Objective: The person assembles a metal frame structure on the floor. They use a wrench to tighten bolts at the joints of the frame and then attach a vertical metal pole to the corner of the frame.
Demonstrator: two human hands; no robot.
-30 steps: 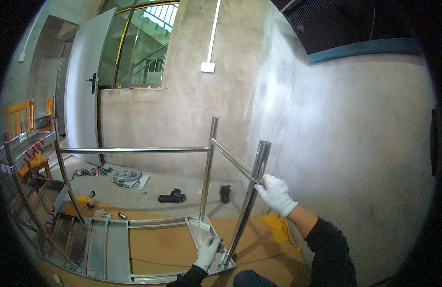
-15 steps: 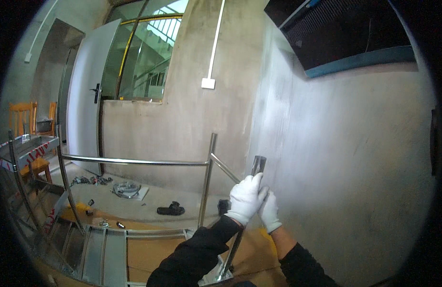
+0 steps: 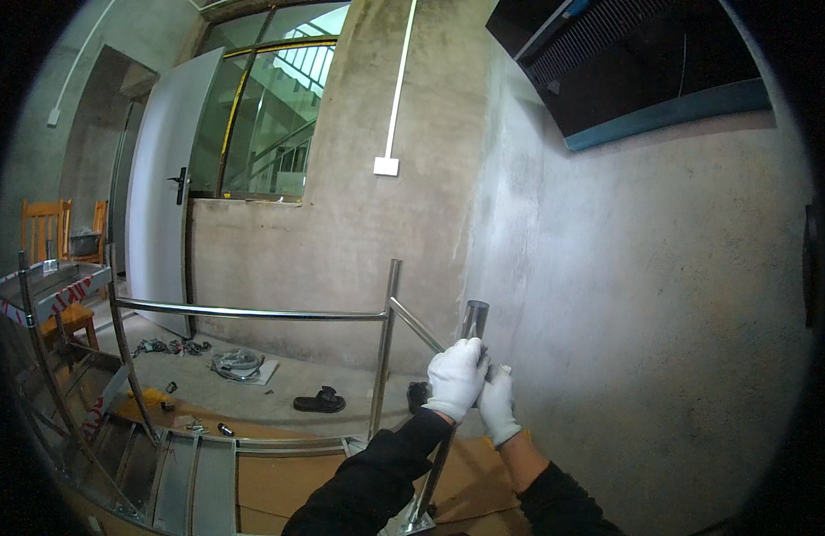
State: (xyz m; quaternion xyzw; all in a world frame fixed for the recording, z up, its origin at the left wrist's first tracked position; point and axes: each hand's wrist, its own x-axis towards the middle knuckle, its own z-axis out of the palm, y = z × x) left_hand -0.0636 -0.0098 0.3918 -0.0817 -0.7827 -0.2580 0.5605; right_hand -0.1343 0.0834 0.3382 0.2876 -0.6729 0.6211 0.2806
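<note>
White-gloved, my left hand is wrapped round the upper part of an upright steel tube, whose top end sticks out above the fist. My right hand, also gloved, is closed just beside the tube, to the right of and a little below the left. Whatever its fingers hold is hidden. This tube is a corner post of a shiny metal frame; a rail runs behind my left hand to a second post. A long horizontal rail joins that post to the frame's left end.
Metal slats and cardboard lie low in front. On the floor beyond are a black sandal, a coiled hose and small fittings. A wall rises close on the right, with a dark range hood above.
The view has shifted slightly. Both hands remain at the post; the right has slid a little lower, and slightly more of the tube's top shows above the left.
</note>
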